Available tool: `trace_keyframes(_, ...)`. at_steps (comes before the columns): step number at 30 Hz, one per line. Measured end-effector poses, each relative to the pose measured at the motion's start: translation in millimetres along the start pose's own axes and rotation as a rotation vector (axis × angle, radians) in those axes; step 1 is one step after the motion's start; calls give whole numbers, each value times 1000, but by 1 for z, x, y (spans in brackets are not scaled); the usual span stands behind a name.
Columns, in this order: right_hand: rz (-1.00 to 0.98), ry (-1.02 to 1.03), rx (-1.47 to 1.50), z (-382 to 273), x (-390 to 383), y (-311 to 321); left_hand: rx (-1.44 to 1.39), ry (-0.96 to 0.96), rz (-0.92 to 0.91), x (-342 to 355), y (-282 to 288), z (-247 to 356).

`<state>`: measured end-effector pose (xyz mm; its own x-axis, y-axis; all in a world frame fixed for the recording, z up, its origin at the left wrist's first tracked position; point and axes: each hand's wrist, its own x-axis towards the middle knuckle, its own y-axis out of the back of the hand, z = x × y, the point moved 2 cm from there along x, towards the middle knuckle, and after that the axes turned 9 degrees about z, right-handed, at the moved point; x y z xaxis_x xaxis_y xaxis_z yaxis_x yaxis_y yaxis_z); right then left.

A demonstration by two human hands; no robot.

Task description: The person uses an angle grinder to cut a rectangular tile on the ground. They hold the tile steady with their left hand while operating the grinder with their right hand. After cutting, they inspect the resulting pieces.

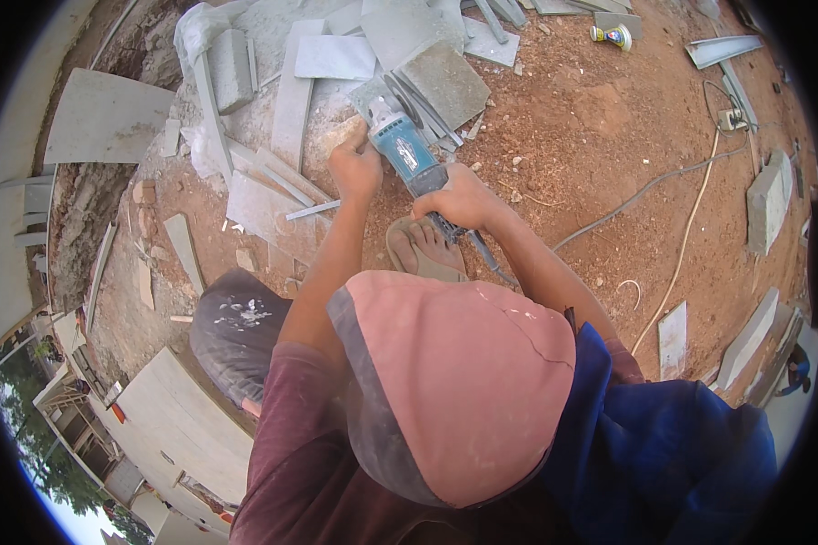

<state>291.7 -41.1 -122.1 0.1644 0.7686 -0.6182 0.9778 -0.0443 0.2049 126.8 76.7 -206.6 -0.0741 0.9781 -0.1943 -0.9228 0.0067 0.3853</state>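
A teal angle grinder [404, 145] lies between my hands, its head pointing away from me. My right hand [463, 198] is wrapped around its dark rear body. Up beside the grinder's head, my left hand [354, 165] is closed, apparently on a side grip that the fingers hide. The round cutting disc [404, 98] stands edge-on at a grey stone slab [443, 84]. Whether the disc touches the slab I cannot tell. Behind the grinder, a power cord [493, 259] runs off to the right.
My sandalled foot [429, 252] is close below the grinder. Cut slabs and strips [293, 100] lie heaped at the far left. An extension socket [730, 119] with trailing cables, a concrete block [770, 202] and a small tub [612, 36] are on the reddish soil at right.
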Motion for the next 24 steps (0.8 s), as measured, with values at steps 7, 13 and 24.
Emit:
trace_keyframes(7,6,-16,-9,3,0,0,52,-37,9,-1,1,2)
trace_keyframes(13,-2,-2,-2,2,-4,0,89,-54,15,-3,2,8)
trace_keyframes(24,4,-30,-23,14,-2,-2,174,-133,68,0,2,4)
